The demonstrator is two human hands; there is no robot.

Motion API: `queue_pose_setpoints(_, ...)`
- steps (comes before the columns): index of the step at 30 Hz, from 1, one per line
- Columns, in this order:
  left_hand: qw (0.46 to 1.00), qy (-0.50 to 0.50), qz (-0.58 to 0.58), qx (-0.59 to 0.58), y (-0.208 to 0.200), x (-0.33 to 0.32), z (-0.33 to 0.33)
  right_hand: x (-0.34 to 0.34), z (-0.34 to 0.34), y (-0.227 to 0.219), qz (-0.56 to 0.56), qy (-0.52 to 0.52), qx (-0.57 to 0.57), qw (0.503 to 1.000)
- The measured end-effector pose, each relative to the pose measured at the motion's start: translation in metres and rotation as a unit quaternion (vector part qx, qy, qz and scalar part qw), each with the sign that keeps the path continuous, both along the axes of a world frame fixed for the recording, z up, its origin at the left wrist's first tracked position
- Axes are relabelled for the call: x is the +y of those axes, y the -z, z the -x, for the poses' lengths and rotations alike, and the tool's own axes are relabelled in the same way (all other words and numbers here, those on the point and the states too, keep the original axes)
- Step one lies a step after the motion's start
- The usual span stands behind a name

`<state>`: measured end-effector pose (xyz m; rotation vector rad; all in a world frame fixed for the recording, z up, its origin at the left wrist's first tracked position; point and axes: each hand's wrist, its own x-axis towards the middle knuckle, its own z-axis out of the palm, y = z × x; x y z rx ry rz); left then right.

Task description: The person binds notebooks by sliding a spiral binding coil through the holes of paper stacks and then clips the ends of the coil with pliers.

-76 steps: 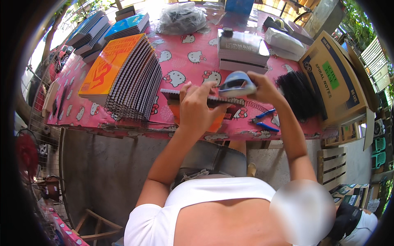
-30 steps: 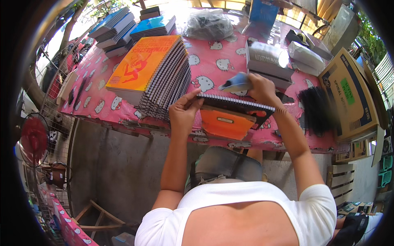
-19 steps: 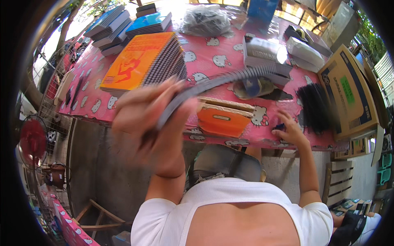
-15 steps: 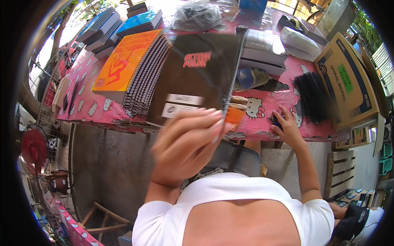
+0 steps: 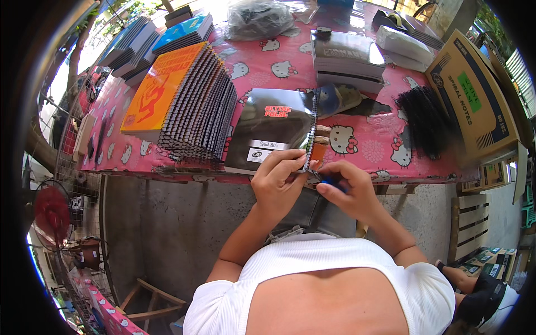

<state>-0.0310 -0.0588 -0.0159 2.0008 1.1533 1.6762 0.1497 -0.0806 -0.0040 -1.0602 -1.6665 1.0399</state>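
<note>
While the fingers of the left hand (image 5: pixel 281 177) pinch the black notebook (image 5: pixel 274 121) at its near spine corner, seemingly for steadiness, the right hand (image 5: pixel 347 188) grips blue pliers (image 5: pixel 330 181) beside this corner. The notebook is at the front of the table (image 5: pixel 255 62), orange stack (image 5: pixel 192 106) on its left.

We had room to reach across the pink tablecloth (image 5: pixel 371 148) between the dark notebook (image 5: pixel 273 125) and the black coils (image 5: pixel 425 125), but the brown carton (image 5: pixel 477 92) walled off the right side. On our left, the tall orange-topped pile (image 5: pixel 195 106) stood close, leaving a narrow strip. Beyond the dark notebook, a lane ran up to the plastic bag (image 5: pixel 259 21).
</note>
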Motion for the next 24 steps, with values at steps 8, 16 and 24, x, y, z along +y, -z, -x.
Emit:
queue_pose_setpoints(8,0.975,-0.129,-0.137,0.116,-0.032,0.022,0.028,0.018,-0.02,0.023,0.128,0.005,0.093,0.987)
queue_pose_setpoints(16,0.84,-0.386,-0.248,-0.29,-0.144,0.071,0.214,0.102,-0.102,0.064,-0.209,0.203,-0.315,0.903)
queue_pose_setpoints(24,0.889,-0.353,-0.061,-0.285,-0.064,0.128,0.281,0.29,-0.184,0.0,-0.185,0.409,-0.3,0.842)
